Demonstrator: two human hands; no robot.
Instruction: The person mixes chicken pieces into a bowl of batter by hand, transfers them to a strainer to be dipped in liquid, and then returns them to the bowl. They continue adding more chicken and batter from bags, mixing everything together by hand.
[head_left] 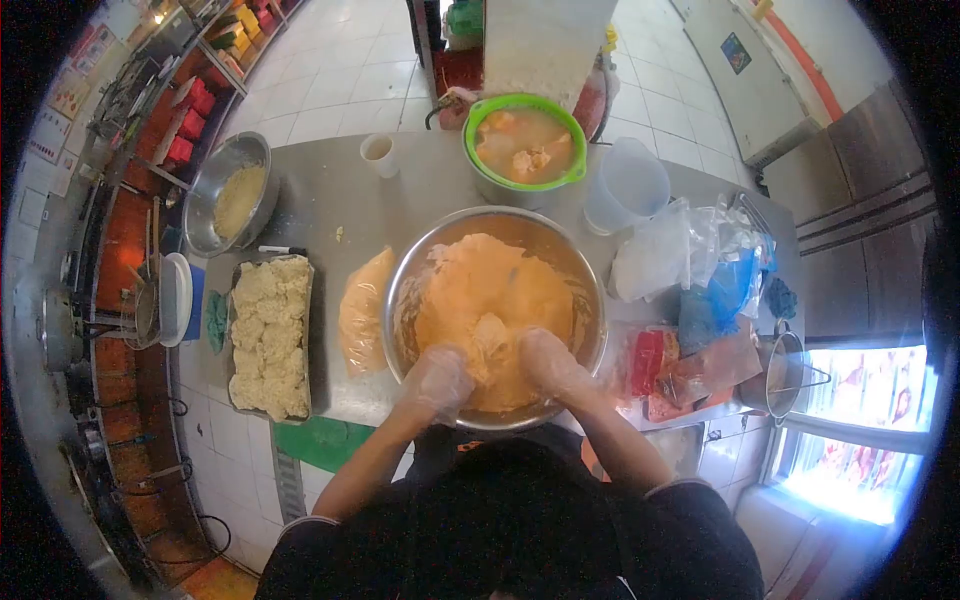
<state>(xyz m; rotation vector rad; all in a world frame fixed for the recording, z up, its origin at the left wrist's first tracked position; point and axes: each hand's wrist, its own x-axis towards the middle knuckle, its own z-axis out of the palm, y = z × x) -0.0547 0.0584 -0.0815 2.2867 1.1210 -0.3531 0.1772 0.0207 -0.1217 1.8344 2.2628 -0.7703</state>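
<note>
1. Head view: dough fills the bowl at the table's near edge.
2. Left hand and right hand press into it; the fingers are buried, so I cannot tell whether they are clenched or spread.
3. Hard pushing could perhaps slide the bowl off.

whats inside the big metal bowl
An orange dough-like mass, with the left hand and right hand pressed into it. The bottom of the big metal bowl is covered.

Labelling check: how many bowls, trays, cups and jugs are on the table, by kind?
Steel bowls: 2
Green-rimmed bowl: 1
Tray: 1
Cup: 1
Jug: 1
Total: 6
</note>
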